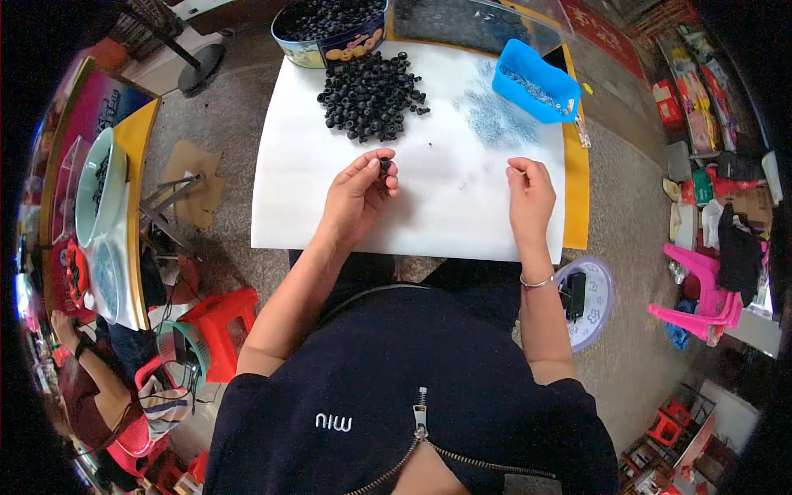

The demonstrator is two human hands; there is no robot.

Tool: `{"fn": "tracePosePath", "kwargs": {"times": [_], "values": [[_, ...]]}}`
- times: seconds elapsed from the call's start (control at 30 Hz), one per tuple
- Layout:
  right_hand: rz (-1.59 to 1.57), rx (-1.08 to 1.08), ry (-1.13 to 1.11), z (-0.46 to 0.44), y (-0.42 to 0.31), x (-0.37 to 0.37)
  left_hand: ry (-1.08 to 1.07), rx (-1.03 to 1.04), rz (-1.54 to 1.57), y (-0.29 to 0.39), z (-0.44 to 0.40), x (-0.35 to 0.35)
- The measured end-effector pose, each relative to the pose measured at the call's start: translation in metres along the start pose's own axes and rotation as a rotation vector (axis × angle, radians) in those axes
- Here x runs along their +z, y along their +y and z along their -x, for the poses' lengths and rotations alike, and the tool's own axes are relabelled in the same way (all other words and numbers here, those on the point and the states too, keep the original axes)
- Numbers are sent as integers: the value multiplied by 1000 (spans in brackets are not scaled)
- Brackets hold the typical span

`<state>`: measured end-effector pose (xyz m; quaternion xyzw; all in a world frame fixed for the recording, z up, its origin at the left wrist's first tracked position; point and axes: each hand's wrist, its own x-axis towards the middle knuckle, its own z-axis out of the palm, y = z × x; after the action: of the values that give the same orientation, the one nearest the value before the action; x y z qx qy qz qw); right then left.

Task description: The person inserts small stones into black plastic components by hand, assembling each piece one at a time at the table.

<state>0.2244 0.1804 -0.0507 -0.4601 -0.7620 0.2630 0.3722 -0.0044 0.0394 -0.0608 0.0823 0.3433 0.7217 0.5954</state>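
Note:
Between the thumb and fingertips of my left hand (360, 198) is a small black hollow part (384, 164), held over the white tabletop (450, 219). A heap of similar black parts (367, 97) lies just beyond that hand. My right hand (531, 200) is closed in a pinch near the table's right side; whatever its fingertips hold, if anything, is too small to make out. Past it, many tiny bluish-silver pieces (497, 117) are scattered on the white surface. A blue plastic tub (513, 56) beside them contains more of these pieces.
An oval tin (309, 54) full of black parts stands at the far edge. On the left are another table with a pale green basin (85, 210), a red stool (221, 330) and a co-worker's arm (103, 379). A pink stool (701, 285) stands at right.

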Motion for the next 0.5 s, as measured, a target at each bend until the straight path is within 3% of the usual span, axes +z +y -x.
{"fn": "tracePosePath", "kwargs": {"times": [0.23, 0.33, 0.43, 0.5], "values": [[181, -180, -135, 0, -4, 19, -68, -16, -52, -5, 3, -1], [192, -229, -92, 0, -1, 23, -98, -26, -53, -6, 3, -4], [-116, -9, -126, 1, -10, 26, -41, -56, -89, -4, 4, 0], [-35, -126, -120, -2, -25, 30, -16, -64, -95, -5, 4, 1]]}}
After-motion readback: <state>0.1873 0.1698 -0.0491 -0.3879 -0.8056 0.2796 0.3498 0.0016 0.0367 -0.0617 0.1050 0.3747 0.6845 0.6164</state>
